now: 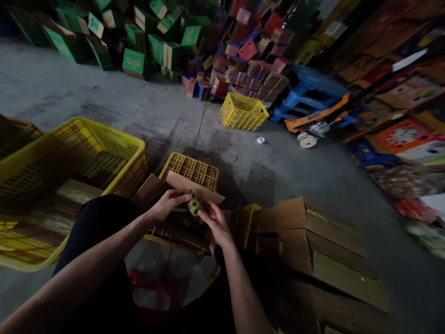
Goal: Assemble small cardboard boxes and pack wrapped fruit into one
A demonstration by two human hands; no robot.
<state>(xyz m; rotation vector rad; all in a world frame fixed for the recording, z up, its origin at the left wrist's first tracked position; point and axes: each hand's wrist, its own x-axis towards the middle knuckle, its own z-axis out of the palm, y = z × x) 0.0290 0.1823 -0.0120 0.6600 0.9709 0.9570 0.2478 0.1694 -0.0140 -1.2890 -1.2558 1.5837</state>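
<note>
Between my two hands is a small yellow-green, roundish thing with dark spots (194,205); its exact kind is too dim to make out. My left hand (171,204) pinches it from the left with the fingertips. On the other side, my right hand (216,221) has its thumb and fingers closed on it. Just below is an open cardboard box (194,188) with its flaps spread, resting on a yellow plastic crate (189,168). Dark contents show inside the box, partly hidden by my hands.
A large yellow crate (127,144) with cardboard inside stands at left. Stacked cardboard boxes (292,215) are at right. Farther off are another yellow crate (243,113), an orange pallet jack (318,118), blue pallets (309,88) and heaped green boxes (134,62). A red stool (153,283) shows below me.
</note>
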